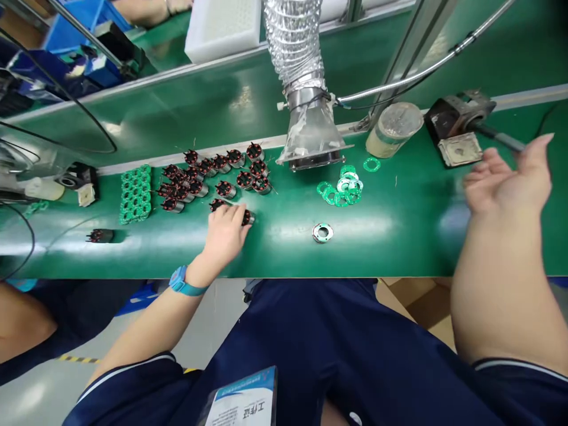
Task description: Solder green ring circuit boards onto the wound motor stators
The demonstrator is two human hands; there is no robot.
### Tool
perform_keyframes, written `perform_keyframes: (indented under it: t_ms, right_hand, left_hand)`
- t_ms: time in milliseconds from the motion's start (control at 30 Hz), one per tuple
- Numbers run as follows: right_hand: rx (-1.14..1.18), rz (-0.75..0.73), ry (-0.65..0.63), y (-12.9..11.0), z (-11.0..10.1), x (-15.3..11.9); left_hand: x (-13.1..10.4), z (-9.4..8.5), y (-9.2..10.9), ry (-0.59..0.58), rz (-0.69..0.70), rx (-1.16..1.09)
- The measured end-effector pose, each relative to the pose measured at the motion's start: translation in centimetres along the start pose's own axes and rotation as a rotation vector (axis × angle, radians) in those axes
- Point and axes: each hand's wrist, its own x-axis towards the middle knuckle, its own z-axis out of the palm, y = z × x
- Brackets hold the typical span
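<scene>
Many red-and-black wound cores [225, 189] in a loose cluster on the left part of the green bench [284, 254], some touching, some apart. At the near side of that cluster, left hand [227, 229] palm down with fingers curled, right beside one core [248, 218] at the thumb side and another core [217, 205] beyond the fingertips; firm grip or mere touch, cannot tell. Blue watch [178, 279] on the left wrist.

On the far right, right hand [510, 177] palm up and open, fingers slightly bent, right by the dark handle [501, 137] of the tool in the stand [457, 127]; not closed around the handle, contact unclear.

Between the hands, near the front edge, a single round part [322, 233] with a green-and-white ring face, lying flat. Farther back, a small overlapping pile of green rings [341, 192], with one loose ring [371, 164] just to the right. Above and to the left of the pile, the flared hood [310, 133] of a silver duct [296, 41]. Right of the hood, a round jar [394, 130]. Left of the cores, a green perforated panel [135, 194]; farther left and nearer, a lone core [101, 236] on its side.
</scene>
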Motion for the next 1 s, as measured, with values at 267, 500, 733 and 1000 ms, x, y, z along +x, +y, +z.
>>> perform_keyframes:
  t_ms: [267,500,733,1000]
  right_hand:
    - [0.231,0.365,0.208,-2.5,3.5,1.5]
    - [0.096,-0.235,0.524,-5.0,2.4,-7.8]
    - [-0.076,-0.266,-0.005,-8.5,8.3,-22.2]
    - [-0.376,-0.546,-0.526,-7.5,12.6,-25.1]
  left_hand:
    - [1.7,2.6,5.3,-0.010,0.163,-0.771]
    - [5.4,4.6,8.3,-0.252,0.099,-1.176]
    - [7.9,5.7,10.3,-0.316,-0.110,-1.496]
    - [6.4,6.5,11.5,0.031,-0.081,-1.245]
